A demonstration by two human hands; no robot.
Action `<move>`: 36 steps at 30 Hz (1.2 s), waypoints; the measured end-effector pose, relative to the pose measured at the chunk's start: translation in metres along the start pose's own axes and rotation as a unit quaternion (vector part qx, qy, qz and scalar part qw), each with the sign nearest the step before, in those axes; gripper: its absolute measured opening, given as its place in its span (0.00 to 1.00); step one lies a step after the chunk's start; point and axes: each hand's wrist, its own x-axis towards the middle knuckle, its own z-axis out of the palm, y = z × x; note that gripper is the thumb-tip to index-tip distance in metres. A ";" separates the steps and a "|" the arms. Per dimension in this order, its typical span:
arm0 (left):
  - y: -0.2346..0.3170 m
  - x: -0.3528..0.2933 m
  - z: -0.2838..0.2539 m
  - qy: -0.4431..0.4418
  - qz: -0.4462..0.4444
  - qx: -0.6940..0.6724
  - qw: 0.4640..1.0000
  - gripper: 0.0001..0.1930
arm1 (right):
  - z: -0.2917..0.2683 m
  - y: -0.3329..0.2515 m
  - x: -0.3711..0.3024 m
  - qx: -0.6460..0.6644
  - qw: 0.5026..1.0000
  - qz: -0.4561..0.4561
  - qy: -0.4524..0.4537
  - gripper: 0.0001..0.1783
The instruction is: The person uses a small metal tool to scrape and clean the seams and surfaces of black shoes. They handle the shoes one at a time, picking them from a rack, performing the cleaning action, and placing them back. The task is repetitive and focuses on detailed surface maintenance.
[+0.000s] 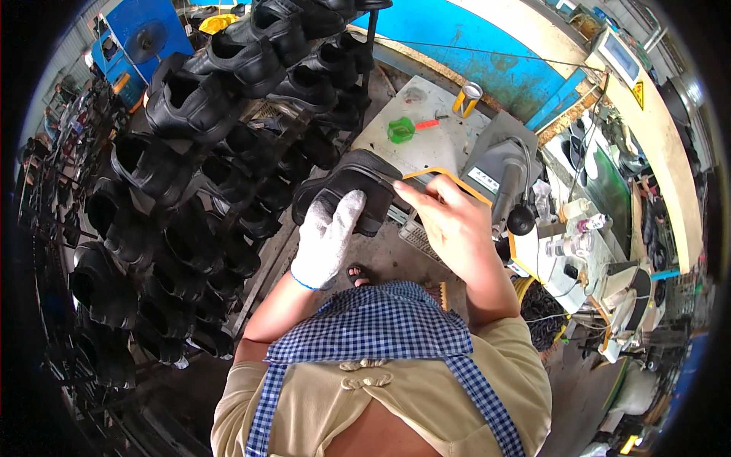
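Note:
A black shoe is held up in front of my chest, tilted. My left hand, in a white knit glove with a blue cuff edge, is closed round it, some fingers inside the opening. My bare right hand is at the shoe's right end, its index finger stretched to the edge and the other fingers curled in. Whether a thin tool sits in those fingers is too small to make out.
A rack of black shoes fills the left. Beyond my hands, a white worktable bears a green cup, a red-handled tool and a yellow can. Right of it stand a grey machine and a dark-haired person.

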 end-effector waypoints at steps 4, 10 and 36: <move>-0.012 -0.007 0.006 -0.005 0.028 0.085 0.996 0.17 | 0.025 0.019 0.005 0.087 0.995 0.037 0.032 0.21; 0.021 -0.005 0.006 -0.077 0.054 0.206 0.974 0.16 | 0.064 0.065 -0.032 0.470 0.842 0.247 -0.091 0.27; 0.060 -0.008 -0.076 0.037 0.084 0.157 0.983 0.35 | 0.091 0.040 0.010 0.438 0.897 0.050 -0.032 0.10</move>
